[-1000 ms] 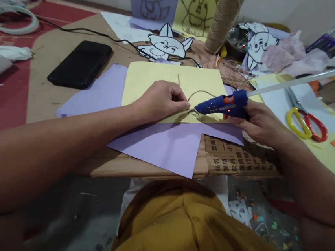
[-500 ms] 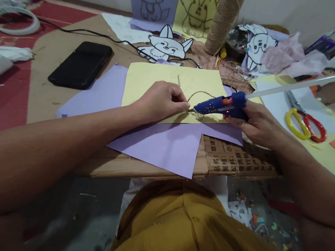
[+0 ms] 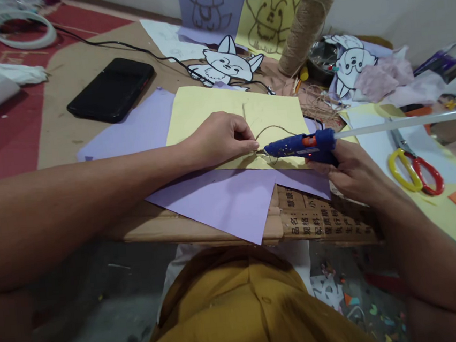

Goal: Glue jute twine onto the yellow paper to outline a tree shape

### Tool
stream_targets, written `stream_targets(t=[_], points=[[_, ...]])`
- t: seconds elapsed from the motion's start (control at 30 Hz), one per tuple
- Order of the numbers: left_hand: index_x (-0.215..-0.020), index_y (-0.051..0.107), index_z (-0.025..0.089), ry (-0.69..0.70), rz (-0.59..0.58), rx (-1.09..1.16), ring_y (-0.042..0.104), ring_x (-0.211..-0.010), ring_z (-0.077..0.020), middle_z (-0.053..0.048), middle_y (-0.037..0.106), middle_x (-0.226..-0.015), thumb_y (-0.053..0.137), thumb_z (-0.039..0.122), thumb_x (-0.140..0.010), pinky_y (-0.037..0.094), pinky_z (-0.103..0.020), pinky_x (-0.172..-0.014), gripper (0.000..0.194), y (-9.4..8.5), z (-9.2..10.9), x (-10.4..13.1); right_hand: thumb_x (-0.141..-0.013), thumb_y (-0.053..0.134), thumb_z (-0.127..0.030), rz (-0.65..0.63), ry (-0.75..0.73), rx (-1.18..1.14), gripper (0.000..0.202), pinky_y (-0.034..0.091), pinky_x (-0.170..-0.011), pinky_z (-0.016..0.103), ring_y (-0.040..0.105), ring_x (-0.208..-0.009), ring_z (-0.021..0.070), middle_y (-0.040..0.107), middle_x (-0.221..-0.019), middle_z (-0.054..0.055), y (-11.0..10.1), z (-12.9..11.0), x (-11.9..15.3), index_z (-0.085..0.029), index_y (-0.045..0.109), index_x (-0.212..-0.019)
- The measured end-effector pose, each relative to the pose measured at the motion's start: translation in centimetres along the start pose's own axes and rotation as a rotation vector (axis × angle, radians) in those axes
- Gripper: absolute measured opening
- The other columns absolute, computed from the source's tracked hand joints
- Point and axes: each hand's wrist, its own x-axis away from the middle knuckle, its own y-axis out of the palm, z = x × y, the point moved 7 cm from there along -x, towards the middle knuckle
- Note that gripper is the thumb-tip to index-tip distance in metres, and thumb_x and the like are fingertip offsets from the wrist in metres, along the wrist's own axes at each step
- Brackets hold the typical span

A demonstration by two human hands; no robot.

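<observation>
Over the yellow paper, we seem to be at a gluing step: our right hand is wrapped round the glue gun, its nozzle just beside the closed thumb and finger of our left hand, which appear to pinch the string near the sheet's lower edge. Next, we judge, calls for steady string and fingertips clear of the nozzle. Behind us nothing shows; ahead, a pale wall, red table, cardboard, phone, scissors.
</observation>
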Motion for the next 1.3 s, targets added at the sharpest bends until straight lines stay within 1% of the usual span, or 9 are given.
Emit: stream_targets(t=[0.17,0.23,0.43,0.6,0.8,0.93,1.07,1.2,1.3], points=[[-0.078,0.083,0.018,0.005,-0.001,-0.005,0.07,-0.078,-0.0183,-0.005,0.079,-0.084,0.078,0.028,-0.082,0.052,-0.033,-0.079,0.012,0.0,-0.1,0.0,-0.096,0.068,-0.037,0.009,-0.013,-0.015,0.026,0.056,-0.073,0.043,0.071,-0.084,0.031,0.079,-0.098,0.01,0.1,0.4,0.1,-0.023,0.075,-0.117],[-0.078,0.083,0.019,0.007,0.0,-0.002,0.069,-0.077,-0.0181,-0.005,0.08,-0.084,0.078,0.028,-0.082,0.051,-0.033,-0.078,0.011,0.0,-0.2,0.0,-0.096,0.068,-0.036,0.01,-0.028,-0.019,0.027,0.057,-0.074,0.044,0.071,-0.085,0.0314,0.08,-0.1,0.01,0.0,0.4,0.2,-0.023,0.075,-0.118],[-0.079,0.083,0.018,0.013,0.001,-0.006,0.07,-0.077,-0.0181,-0.006,0.08,-0.084,0.078,0.028,-0.082,0.052,-0.031,-0.077,0.012,0.0,-0.1,0.0,-0.096,0.07,-0.036,0.01,-0.06,-0.025,0.022,0.054,-0.066,0.039,0.069,-0.074,0.028,0.078,-0.087,0.009,-0.3,-0.4,0.0,-0.021,0.078,-0.11],[-0.079,0.083,0.018,0.017,0.005,-0.017,0.071,-0.077,-0.0183,-0.005,0.08,-0.083,0.078,0.029,-0.081,0.052,-0.031,-0.076,0.012,-0.1,0.0,-0.1,-0.094,0.072,-0.034,-0.001,-0.047,-0.071,0.028,0.057,-0.067,0.038,0.073,-0.077,0.0291,0.081,-0.093,0.008,-0.3,-0.5,0.0,-0.021,0.08,-0.118],[-0.078,0.083,0.018,0.019,0.013,-0.006,0.07,-0.076,-0.018,-0.005,0.08,-0.082,0.079,0.029,-0.08,0.051,-0.031,-0.075,0.012,-0.1,-0.1,-0.1,-0.095,0.071,-0.034,-0.003,-0.067,-0.075,0.036,0.061,-0.072,0.044,0.076,-0.084,0.0318,0.082,-0.1,0.009,-0.4,-0.2,0.3,-0.026,0.077,-0.13],[-0.078,0.083,0.018,0.019,0.008,-0.005,0.07,-0.076,-0.0178,-0.005,0.08,-0.082,0.079,0.028,-0.081,0.051,-0.03,-0.074,0.011,0.0,-0.1,-0.1,-0.094,0.071,-0.033,-0.001,-0.061,-0.066,0.032,0.06,-0.067,0.043,0.074,-0.079,0.031,0.081,-0.093,0.008,-0.5,-0.3,0.2,-0.027,0.078,-0.125],[-0.078,0.083,0.018,0.022,0.007,0.002,0.07,-0.077,-0.0181,-0.005,0.08,-0.083,0.079,0.028,-0.081,0.051,-0.031,-0.076,0.01,-0.1,-0.1,-0.1,-0.094,0.071,-0.035,0.024,-0.048,-0.038,0.025,0.056,-0.061,0.039,0.069,-0.069,0.0277,0.077,-0.082,0.007,-0.6,-0.4,0.1,-0.024,0.08,-0.114],[-0.078,0.084,0.018,0.017,0.009,0.006,0.07,-0.078,-0.0184,-0.006,0.079,-0.083,0.08,0.028,-0.081,0.052,-0.031,-0.078,0.011,0.0,-0.1,-0.1,-0.094,0.073,-0.035,0.025,-0.064,-0.04,0.028,0.058,-0.069,0.039,0.073,-0.078,0.029,0.081,-0.093,0.008,-0.5,-0.5,-0.1,-0.022,0.079,-0.119],[-0.079,0.084,0.018,0.017,0.01,0.002,0.07,-0.077,-0.0183,-0.005,0.079,-0.083,0.079,0.028,-0.081,0.052,-0.031,-0.078,0.011,0.0,-0.1,-0.1,-0.095,0.072,-0.031,0.009,-0.094,-0.041,0.029,0.061,-0.073,0.041,0.076,-0.084,0.0305,0.082,-0.1,0.009,-0.3,-0.5,-0.2,-0.023,0.078,-0.122]])
